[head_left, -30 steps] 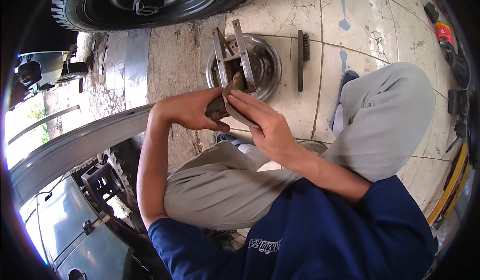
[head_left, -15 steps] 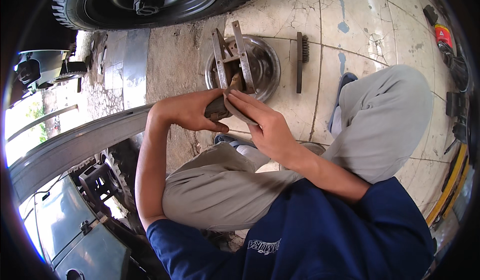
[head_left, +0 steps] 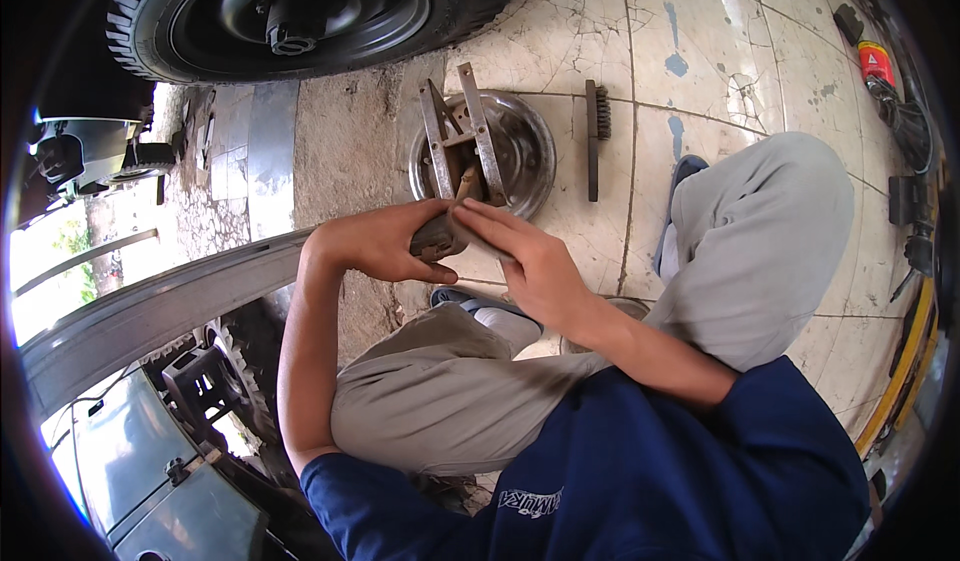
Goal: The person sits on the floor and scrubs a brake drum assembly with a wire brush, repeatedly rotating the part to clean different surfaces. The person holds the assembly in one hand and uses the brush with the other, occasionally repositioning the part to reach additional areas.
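My left hand (head_left: 372,245) is wrapped round a dark, worn block-like part (head_left: 433,240), thumb below and fingers over the top. Pressed against its right end is a thin brownish-grey sheet, like sandpaper (head_left: 482,235), in my right hand (head_left: 548,273); its fingers lie straight and close together along the sheet. The two hands almost meet, and they cover much of the part. Just beyond them, a shiny round metal dish (head_left: 541,149) sits on the floor. A worn metal bracket with two long arms (head_left: 487,151) rests in it, beside a brownish piece partly hidden by my fingers.
A wire brush (head_left: 593,156) lies on the tiles right of the dish. A large tyre (head_left: 140,36) stands at the far left. A long metal beam (head_left: 160,296) runs behind my left wrist. A red can (head_left: 875,64) is near the right rim, and a yellow bar (head_left: 900,366) lies below it.
The sheet in my right hand has flattened against the part, and less of it shows. Both hands keep their hold. The floor and its objects appear slightly lower as the view shifts.
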`<state>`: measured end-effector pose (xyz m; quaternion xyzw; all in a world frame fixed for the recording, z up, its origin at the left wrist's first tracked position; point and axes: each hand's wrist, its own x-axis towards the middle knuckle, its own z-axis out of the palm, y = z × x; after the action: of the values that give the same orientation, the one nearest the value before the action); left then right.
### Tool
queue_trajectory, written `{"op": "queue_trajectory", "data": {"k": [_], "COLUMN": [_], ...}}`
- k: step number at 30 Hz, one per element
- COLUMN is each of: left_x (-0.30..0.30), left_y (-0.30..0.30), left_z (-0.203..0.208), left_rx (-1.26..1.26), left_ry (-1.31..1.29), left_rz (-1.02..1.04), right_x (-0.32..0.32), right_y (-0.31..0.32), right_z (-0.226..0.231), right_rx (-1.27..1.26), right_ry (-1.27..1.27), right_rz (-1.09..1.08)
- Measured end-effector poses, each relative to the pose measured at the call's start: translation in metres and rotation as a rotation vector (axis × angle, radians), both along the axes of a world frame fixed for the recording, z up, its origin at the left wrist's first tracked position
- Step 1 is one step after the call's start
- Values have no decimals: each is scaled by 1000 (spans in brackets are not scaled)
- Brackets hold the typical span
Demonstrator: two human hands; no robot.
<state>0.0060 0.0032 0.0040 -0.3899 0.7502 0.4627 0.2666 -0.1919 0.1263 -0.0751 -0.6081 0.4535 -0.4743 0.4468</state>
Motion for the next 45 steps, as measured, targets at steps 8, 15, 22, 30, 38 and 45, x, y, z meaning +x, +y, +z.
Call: {"op": "queue_trajectory", "data": {"k": [8, 15, 22, 30, 38, 45], "left_x": [-11, -10, -6, -5, -5, -8], "left_y": [-3, 0, 0, 0, -2, -3], "left_z": [10, 10, 4, 4, 4, 3], "left_rx": [61, -1, 18, 11, 32, 35], "left_ry": [-71, -28, 85, 160, 151, 135], "left_rz": [18, 10, 7, 7, -8, -6], "right_x": [-3, -6, -8, -7, -9, -9], "right_y": [-3, -1, -2, 0, -2, 2], "right_z": [3, 2, 5, 4, 4, 2], "right_rx": [41, 106, 97, 44, 36, 7], "right_ry": [-7, -31, -29, 6, 20, 19], "right_rz": [32, 50, 49, 39, 41, 19]}}
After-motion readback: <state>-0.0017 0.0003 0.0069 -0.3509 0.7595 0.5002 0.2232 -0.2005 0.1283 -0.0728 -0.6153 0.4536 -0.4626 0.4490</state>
